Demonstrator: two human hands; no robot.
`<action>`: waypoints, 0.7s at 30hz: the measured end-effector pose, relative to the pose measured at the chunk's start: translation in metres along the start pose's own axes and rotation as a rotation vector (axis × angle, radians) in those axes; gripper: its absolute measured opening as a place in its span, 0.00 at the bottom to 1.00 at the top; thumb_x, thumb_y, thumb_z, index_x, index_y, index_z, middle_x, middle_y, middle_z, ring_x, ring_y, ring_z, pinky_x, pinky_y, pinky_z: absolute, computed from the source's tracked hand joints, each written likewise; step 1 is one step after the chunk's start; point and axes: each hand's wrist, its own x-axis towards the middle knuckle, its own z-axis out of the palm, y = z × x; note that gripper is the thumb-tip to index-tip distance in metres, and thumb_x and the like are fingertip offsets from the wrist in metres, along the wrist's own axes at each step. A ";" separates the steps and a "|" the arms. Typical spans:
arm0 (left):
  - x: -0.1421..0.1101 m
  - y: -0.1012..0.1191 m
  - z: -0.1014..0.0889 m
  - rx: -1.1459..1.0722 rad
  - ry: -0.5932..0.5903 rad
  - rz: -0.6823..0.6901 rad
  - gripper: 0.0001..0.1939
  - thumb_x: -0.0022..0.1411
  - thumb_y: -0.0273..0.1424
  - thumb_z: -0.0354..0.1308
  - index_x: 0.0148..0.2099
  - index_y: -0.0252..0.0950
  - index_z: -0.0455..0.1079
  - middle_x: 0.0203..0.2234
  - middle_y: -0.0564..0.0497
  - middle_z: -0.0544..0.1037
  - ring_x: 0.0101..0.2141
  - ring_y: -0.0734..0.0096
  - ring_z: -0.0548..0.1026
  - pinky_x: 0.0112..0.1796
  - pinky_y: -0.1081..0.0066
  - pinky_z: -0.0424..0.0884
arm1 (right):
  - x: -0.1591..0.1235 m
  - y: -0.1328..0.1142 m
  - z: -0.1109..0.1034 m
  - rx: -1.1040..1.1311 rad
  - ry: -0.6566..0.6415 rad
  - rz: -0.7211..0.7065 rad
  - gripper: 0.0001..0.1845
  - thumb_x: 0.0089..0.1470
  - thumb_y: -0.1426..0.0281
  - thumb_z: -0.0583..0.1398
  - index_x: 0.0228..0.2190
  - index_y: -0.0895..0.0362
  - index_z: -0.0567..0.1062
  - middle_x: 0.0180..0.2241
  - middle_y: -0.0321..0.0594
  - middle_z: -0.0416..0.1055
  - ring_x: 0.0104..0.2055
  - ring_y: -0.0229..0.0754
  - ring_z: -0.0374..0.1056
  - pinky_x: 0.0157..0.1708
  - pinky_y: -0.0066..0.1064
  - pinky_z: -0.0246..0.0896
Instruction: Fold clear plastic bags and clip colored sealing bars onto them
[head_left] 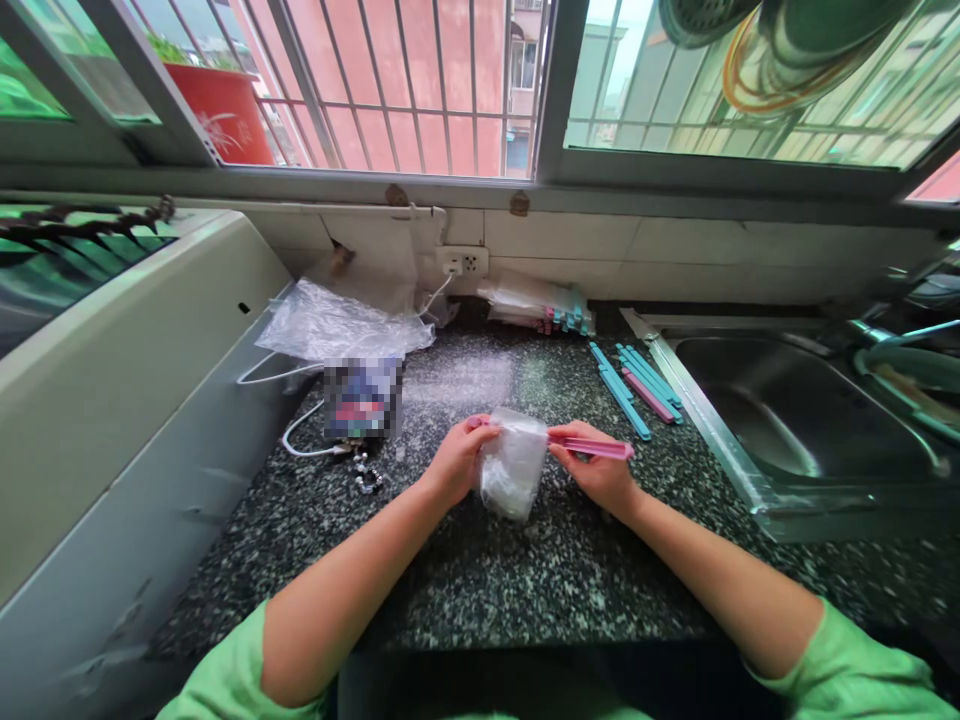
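The small clear plastic bag [514, 475] is held between the two hands, above the speckled dark stone counter [450, 590], its upper left edge pinched in the fingers of the left hand [456, 465]. The slim pink plastic strip [598, 448] is gripped in the right hand [604, 478], its long axis laid nearly sideways, across the bag's upright length. The strip's inner end is set at the bag's upper right edge; whether contact is made cannot be told. A bit of pink is also seen at the left fingertips.
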 end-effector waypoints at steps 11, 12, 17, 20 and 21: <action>-0.001 0.004 0.001 0.012 0.048 -0.030 0.11 0.32 0.30 0.62 0.21 0.33 0.65 0.14 0.58 0.66 0.19 0.78 0.63 0.23 0.76 0.57 | -0.003 0.002 0.000 0.028 0.059 -0.024 0.05 0.51 0.68 0.59 0.32 0.55 0.69 0.29 0.37 0.70 0.30 0.36 0.68 0.31 0.28 0.66; -0.001 0.004 0.001 0.019 0.047 -0.027 0.11 0.33 0.31 0.62 0.21 0.34 0.64 0.14 0.58 0.66 0.19 0.78 0.63 0.23 0.76 0.57 | -0.002 0.002 0.000 0.039 0.059 -0.034 0.05 0.52 0.68 0.59 0.32 0.55 0.70 0.29 0.38 0.70 0.30 0.37 0.68 0.31 0.28 0.66; -0.001 0.001 0.000 0.049 0.022 0.001 0.12 0.34 0.32 0.63 0.23 0.33 0.65 0.15 0.58 0.67 0.19 0.78 0.63 0.24 0.76 0.57 | 0.001 0.002 -0.001 0.075 0.080 -0.139 0.02 0.52 0.70 0.59 0.29 0.55 0.71 0.29 0.39 0.71 0.33 0.39 0.68 0.35 0.33 0.66; 0.001 -0.002 -0.002 0.088 0.003 0.013 0.13 0.35 0.33 0.63 0.24 0.33 0.65 0.16 0.58 0.66 0.19 0.79 0.62 0.24 0.76 0.55 | 0.002 -0.001 -0.001 0.077 0.084 -0.108 0.03 0.52 0.69 0.58 0.30 0.55 0.72 0.31 0.40 0.70 0.34 0.39 0.67 0.34 0.32 0.67; 0.002 -0.004 -0.003 0.103 -0.001 0.020 0.13 0.35 0.34 0.63 0.24 0.33 0.65 0.16 0.57 0.66 0.20 0.79 0.62 0.24 0.76 0.55 | 0.002 -0.001 -0.001 0.071 0.086 -0.098 0.03 0.52 0.69 0.58 0.30 0.55 0.72 0.31 0.40 0.69 0.33 0.38 0.67 0.33 0.32 0.67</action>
